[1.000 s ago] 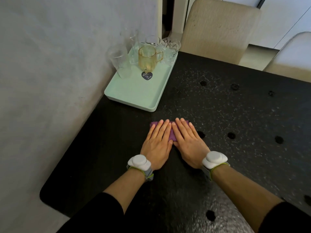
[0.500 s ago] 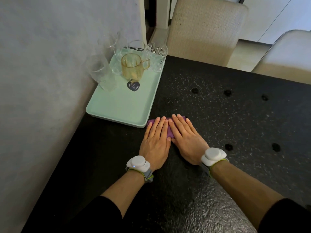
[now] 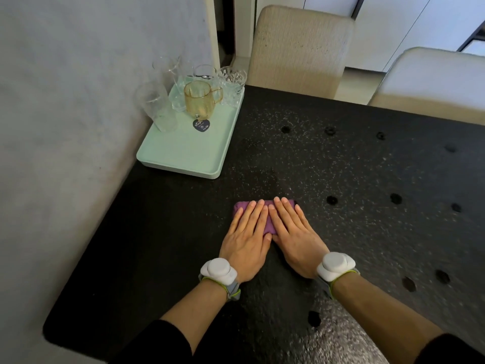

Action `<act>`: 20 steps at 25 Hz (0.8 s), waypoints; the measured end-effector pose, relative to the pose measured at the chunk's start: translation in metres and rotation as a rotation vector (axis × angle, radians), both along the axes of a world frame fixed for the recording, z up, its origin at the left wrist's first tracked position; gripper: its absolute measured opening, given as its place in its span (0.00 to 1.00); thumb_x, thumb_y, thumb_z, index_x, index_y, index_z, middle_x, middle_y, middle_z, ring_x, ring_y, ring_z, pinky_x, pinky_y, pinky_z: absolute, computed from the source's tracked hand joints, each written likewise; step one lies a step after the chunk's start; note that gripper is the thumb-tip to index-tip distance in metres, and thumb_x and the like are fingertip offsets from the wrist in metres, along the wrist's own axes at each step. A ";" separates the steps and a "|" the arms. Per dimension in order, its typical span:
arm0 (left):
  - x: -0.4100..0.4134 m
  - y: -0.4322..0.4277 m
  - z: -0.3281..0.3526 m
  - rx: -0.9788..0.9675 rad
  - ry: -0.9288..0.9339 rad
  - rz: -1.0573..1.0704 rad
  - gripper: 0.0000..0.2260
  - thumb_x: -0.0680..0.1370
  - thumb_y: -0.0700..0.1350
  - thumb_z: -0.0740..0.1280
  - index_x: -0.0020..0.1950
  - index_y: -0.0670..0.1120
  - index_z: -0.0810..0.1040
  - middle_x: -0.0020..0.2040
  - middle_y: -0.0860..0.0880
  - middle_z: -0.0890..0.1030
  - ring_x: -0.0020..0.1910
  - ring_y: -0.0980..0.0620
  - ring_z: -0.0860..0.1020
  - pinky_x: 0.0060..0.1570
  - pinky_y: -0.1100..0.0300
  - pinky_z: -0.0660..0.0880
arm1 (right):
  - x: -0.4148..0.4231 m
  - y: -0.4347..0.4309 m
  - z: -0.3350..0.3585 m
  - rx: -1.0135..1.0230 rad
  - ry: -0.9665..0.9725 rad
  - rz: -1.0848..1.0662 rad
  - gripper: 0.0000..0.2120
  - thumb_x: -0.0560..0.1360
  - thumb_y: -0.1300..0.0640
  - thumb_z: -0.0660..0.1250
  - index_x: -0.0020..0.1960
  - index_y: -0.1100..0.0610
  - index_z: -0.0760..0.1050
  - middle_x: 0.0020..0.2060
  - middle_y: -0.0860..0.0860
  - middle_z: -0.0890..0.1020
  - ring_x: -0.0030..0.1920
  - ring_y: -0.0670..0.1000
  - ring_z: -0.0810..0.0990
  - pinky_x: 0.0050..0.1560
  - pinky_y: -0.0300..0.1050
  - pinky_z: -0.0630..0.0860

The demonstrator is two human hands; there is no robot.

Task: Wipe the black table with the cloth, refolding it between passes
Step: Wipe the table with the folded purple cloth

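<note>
Cloth: the purple cloth (image 3: 268, 224) lay folded small on the black table (image 3: 354, 174), just short of mid-table, almost wholly under the palms.
Left hand: the left hand (image 3: 246, 243) was flat, fingers straight and together, pressing down on the cloth's 9 o'clock half. It gripped nothing.
Right hand: the right hand (image 3: 295, 239) was spread flat too, covering the 3 o'clock half, its forefinger touching the left's.
Step in hand: by my reading, a two-handed wiping pass, fingertips aimed at 12 o'clock.
How to do it well: weight should have sat evenly across both palms so the pad stayed flat and did not roll at its leading edge. Strokes wanted to be straight and overlapping, with a lift and refold once that face was soiled.
Watch-out: the mint tray (image 3: 181, 170) sat at 11 o'clock from the hands, near but apart. It carried an amber mug (image 3: 200, 101) and clear glasses (image 3: 154, 106), so a push that way risked nudging the rim and rattling the glassware.
Ground left: speckled surface ran wide toward 2 and 3 o'clock, dotted with dark round marks (image 3: 332, 199), and looked unwiped to me.
</note>
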State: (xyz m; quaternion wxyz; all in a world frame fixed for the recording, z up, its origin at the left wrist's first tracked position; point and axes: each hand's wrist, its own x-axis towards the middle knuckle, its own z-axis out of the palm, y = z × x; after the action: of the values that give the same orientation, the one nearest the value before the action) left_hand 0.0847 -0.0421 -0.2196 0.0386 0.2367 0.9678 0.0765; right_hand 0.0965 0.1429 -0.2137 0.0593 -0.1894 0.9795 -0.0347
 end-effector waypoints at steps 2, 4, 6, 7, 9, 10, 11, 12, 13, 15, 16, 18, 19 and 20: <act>0.018 0.005 0.002 0.000 -0.009 -0.004 0.29 0.84 0.54 0.48 0.82 0.44 0.49 0.83 0.46 0.48 0.82 0.49 0.46 0.80 0.47 0.50 | 0.020 0.005 0.001 0.006 -0.007 -0.006 0.30 0.86 0.46 0.45 0.82 0.60 0.43 0.82 0.58 0.44 0.81 0.57 0.40 0.80 0.60 0.52; 0.033 0.008 0.003 -0.013 -0.015 -0.009 0.29 0.84 0.54 0.48 0.82 0.44 0.48 0.83 0.46 0.48 0.82 0.49 0.46 0.80 0.47 0.51 | 0.036 0.010 0.001 0.013 -0.025 0.001 0.30 0.86 0.46 0.44 0.82 0.60 0.42 0.82 0.58 0.43 0.81 0.57 0.39 0.80 0.59 0.52; 0.044 0.010 0.004 -0.017 -0.018 -0.018 0.29 0.84 0.54 0.48 0.82 0.44 0.48 0.83 0.46 0.48 0.82 0.49 0.45 0.80 0.47 0.50 | 0.046 0.013 0.002 0.011 -0.028 0.006 0.30 0.86 0.45 0.43 0.82 0.60 0.42 0.82 0.58 0.43 0.81 0.57 0.39 0.80 0.59 0.51; 0.049 0.011 0.005 -0.024 -0.014 -0.024 0.29 0.84 0.54 0.49 0.82 0.44 0.48 0.83 0.45 0.48 0.82 0.48 0.45 0.80 0.47 0.50 | 0.051 0.013 0.003 0.011 -0.023 0.005 0.30 0.86 0.46 0.43 0.82 0.60 0.43 0.82 0.58 0.43 0.81 0.57 0.39 0.80 0.59 0.51; 0.052 0.011 0.004 -0.033 0.001 -0.028 0.29 0.84 0.53 0.50 0.82 0.43 0.48 0.83 0.44 0.49 0.82 0.48 0.46 0.80 0.47 0.51 | 0.054 0.014 0.003 0.012 -0.013 -0.005 0.30 0.86 0.46 0.44 0.82 0.61 0.44 0.81 0.59 0.45 0.81 0.58 0.41 0.80 0.60 0.53; 0.051 0.011 0.004 -0.032 0.004 -0.030 0.29 0.84 0.52 0.50 0.82 0.42 0.49 0.83 0.43 0.49 0.82 0.47 0.46 0.80 0.48 0.51 | 0.053 0.014 0.003 0.011 -0.014 -0.010 0.30 0.86 0.46 0.44 0.82 0.61 0.45 0.81 0.59 0.46 0.81 0.58 0.42 0.80 0.60 0.53; 0.048 0.011 0.003 -0.032 0.004 -0.034 0.29 0.84 0.52 0.50 0.82 0.41 0.49 0.83 0.43 0.48 0.82 0.47 0.46 0.80 0.48 0.52 | 0.051 0.014 0.002 0.013 -0.018 -0.003 0.30 0.86 0.46 0.43 0.82 0.61 0.44 0.81 0.60 0.45 0.81 0.58 0.42 0.80 0.60 0.53; 0.043 0.010 0.002 -0.033 0.004 -0.039 0.29 0.84 0.52 0.50 0.82 0.41 0.48 0.83 0.42 0.48 0.82 0.47 0.46 0.80 0.49 0.52 | 0.047 0.014 0.000 0.016 -0.015 0.008 0.30 0.86 0.45 0.42 0.82 0.61 0.43 0.81 0.60 0.45 0.81 0.58 0.41 0.80 0.60 0.52; 0.040 0.010 0.002 -0.031 0.009 -0.042 0.29 0.84 0.52 0.50 0.82 0.41 0.48 0.83 0.42 0.48 0.82 0.47 0.45 0.80 0.49 0.51 | 0.044 0.014 0.002 0.018 -0.009 0.017 0.30 0.86 0.45 0.41 0.82 0.61 0.43 0.81 0.59 0.45 0.81 0.58 0.40 0.80 0.60 0.50; 0.025 0.013 -0.001 -0.022 0.006 -0.041 0.29 0.84 0.52 0.50 0.82 0.41 0.47 0.83 0.43 0.47 0.82 0.47 0.44 0.80 0.49 0.49 | 0.027 0.017 0.000 0.006 -0.006 0.014 0.30 0.86 0.45 0.42 0.82 0.60 0.43 0.82 0.59 0.45 0.81 0.58 0.40 0.80 0.59 0.50; 0.017 0.014 -0.001 -0.020 0.013 -0.038 0.29 0.84 0.51 0.50 0.82 0.41 0.46 0.83 0.43 0.46 0.82 0.48 0.44 0.80 0.49 0.48 | 0.018 0.017 0.000 0.005 0.005 0.013 0.30 0.86 0.45 0.42 0.82 0.60 0.44 0.82 0.59 0.46 0.81 0.58 0.41 0.80 0.59 0.50; -0.006 0.016 0.001 -0.014 0.017 -0.017 0.29 0.84 0.51 0.49 0.82 0.41 0.46 0.83 0.43 0.46 0.82 0.48 0.44 0.80 0.49 0.46 | -0.006 0.017 0.000 0.004 0.003 -0.001 0.30 0.86 0.44 0.42 0.82 0.60 0.44 0.82 0.59 0.46 0.81 0.57 0.41 0.80 0.59 0.50; -0.023 0.017 0.000 -0.008 0.015 -0.003 0.29 0.84 0.51 0.49 0.82 0.41 0.46 0.83 0.43 0.47 0.82 0.48 0.44 0.80 0.50 0.46 | -0.024 0.016 0.000 -0.001 -0.010 0.001 0.31 0.85 0.44 0.42 0.82 0.60 0.43 0.82 0.58 0.45 0.81 0.57 0.40 0.81 0.59 0.49; -0.038 0.018 -0.001 -0.001 0.018 0.008 0.29 0.84 0.51 0.49 0.82 0.41 0.46 0.83 0.43 0.47 0.82 0.48 0.44 0.80 0.49 0.47 | -0.040 0.016 0.000 -0.005 -0.016 -0.001 0.31 0.85 0.44 0.41 0.82 0.59 0.42 0.82 0.58 0.44 0.81 0.57 0.39 0.81 0.58 0.47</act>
State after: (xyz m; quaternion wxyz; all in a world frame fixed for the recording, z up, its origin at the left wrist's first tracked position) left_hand 0.0463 -0.0238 -0.2206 0.0299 0.2336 0.9690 0.0743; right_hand 0.0569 0.1593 -0.2137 0.0669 -0.1889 0.9789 -0.0387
